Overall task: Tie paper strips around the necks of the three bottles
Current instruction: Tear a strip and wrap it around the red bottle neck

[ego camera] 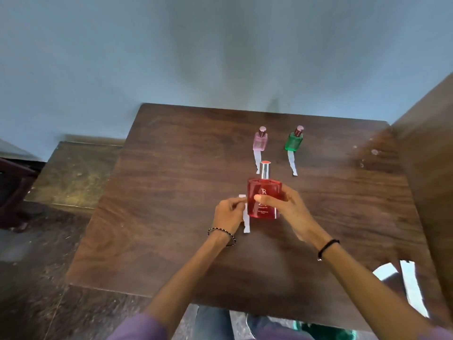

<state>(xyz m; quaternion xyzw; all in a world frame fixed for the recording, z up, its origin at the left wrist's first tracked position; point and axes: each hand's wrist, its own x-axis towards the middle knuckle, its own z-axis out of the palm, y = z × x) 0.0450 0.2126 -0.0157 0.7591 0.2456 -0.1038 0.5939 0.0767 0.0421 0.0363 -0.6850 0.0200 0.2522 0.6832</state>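
A large red bottle (263, 197) with a silver neck and red cap stands mid-table. My right hand (284, 207) grips its body, thumb across the front. My left hand (229, 212) pinches a white paper strip (245, 218) just left of the bottle; the strip hangs down to the table. Farther back stand a small pink bottle (260, 141) and a small green bottle (294, 141). In front of each of them lies a white strip, one by the pink bottle (257, 160) and one by the green (292, 165).
The dark wooden table (171, 217) meets a blue-grey wall at the back. A lower wooden surface (73, 173) sits to the left. A brown wooden panel (429, 155) rises on the right. The table's near edge lies just above my lap.
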